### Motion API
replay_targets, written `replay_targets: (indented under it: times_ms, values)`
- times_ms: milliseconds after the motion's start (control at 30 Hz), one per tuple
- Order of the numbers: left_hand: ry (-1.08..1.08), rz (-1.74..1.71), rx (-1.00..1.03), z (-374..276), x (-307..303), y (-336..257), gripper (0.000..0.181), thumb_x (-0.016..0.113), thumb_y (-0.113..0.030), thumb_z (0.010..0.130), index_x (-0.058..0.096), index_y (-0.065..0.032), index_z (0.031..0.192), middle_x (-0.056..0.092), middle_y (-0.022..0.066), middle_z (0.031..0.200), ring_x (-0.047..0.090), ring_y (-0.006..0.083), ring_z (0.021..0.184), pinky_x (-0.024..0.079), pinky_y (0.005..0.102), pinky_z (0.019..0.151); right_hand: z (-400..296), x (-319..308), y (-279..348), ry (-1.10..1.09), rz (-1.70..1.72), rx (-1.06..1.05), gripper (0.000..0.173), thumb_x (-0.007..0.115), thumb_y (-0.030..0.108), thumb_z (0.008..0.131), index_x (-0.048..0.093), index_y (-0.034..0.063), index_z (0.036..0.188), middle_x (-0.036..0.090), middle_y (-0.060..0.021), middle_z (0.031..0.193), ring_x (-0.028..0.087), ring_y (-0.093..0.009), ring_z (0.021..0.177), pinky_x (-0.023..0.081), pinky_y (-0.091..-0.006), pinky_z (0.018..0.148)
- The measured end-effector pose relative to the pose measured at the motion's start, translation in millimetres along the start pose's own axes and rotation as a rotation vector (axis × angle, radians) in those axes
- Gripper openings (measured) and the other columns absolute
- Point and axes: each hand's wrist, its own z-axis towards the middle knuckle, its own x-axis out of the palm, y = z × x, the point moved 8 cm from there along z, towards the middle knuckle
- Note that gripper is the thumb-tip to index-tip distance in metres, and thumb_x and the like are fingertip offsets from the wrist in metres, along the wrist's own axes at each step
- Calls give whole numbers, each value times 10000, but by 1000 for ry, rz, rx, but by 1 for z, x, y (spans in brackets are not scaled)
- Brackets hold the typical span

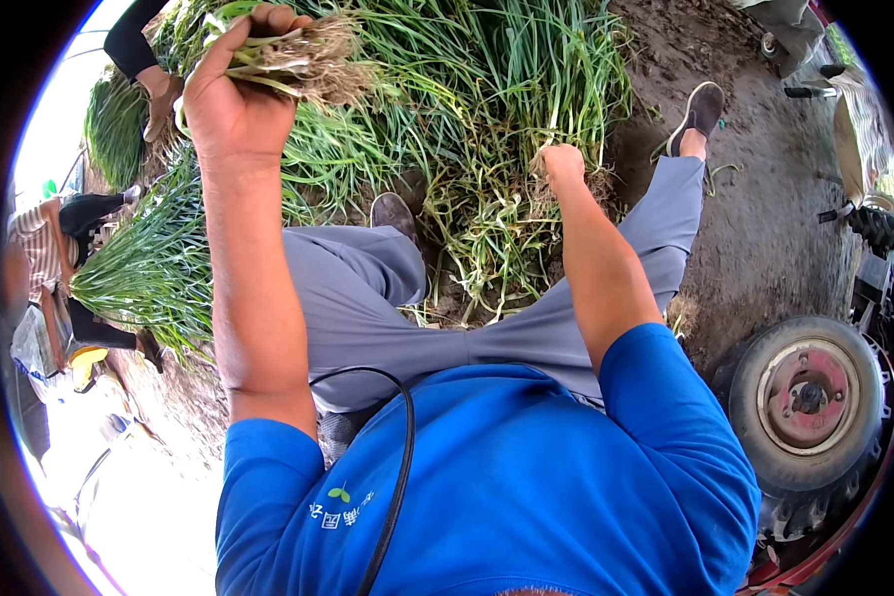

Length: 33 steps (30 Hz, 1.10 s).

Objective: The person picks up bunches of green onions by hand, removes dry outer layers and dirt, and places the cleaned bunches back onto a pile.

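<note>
My left hand [242,100] is raised at the upper left, its fingers closed around a bunch of green onions [313,63]. The tangled, soil-brown roots point right, out past the fingers. My right hand [564,165] is low at the front edge of a large pile of green onions [447,67]. It is closed around the pale lower stems of some stalks [555,123], with roots showing beside it. The fingertips of that hand are hidden. Loose, yellowing leaves [492,253] lie on the soil between my feet.
A tractor wheel [808,402] stands close on my right. At the left a person in a striped shirt [41,242] sits by a big onion bundle [156,261]. Another person's shoe [162,108] rests near the pile. A black cable [402,447] hangs over my shirt.
</note>
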Motion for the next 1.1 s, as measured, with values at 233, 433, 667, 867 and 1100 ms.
replay_targets:
  times_ms: [233,433,667,867,1100]
  values:
    - [59,-128,-173,2,0,19,127,531,-62,1010,559,57,1046,596,79,946,549,173,780,465,318,877,-27,13,9,254,388,159,158,721,209,901,650,69,884,601,-26,708,551,-141,562,461,-325,467]
    - [25,-121,-212,5,-11,21,152,557,-76,1012,495,-43,877,510,31,798,510,134,674,439,308,708,-67,-5,50,359,677,133,116,671,204,894,660,102,838,653,-33,693,599,-150,571,502,-297,463]
    - [-48,-7,-207,-6,-4,29,163,601,-118,992,519,-59,864,568,21,751,525,126,628,449,306,657,-214,-124,163,537,1017,-488,85,610,117,891,616,35,869,647,-61,739,605,-147,592,494,-280,509]
    - [-175,146,-328,-17,6,67,247,705,-35,894,590,81,1080,708,190,894,702,211,669,605,321,585,-285,-157,172,313,606,-704,100,623,79,854,660,-14,857,625,-22,744,533,-87,649,423,-246,616]
    - [-112,383,-628,-49,14,140,200,635,-40,924,621,95,1070,729,217,886,689,218,667,574,329,565,-336,-145,157,337,634,-896,144,605,66,880,678,-24,965,664,-10,834,550,-62,744,447,-222,672]
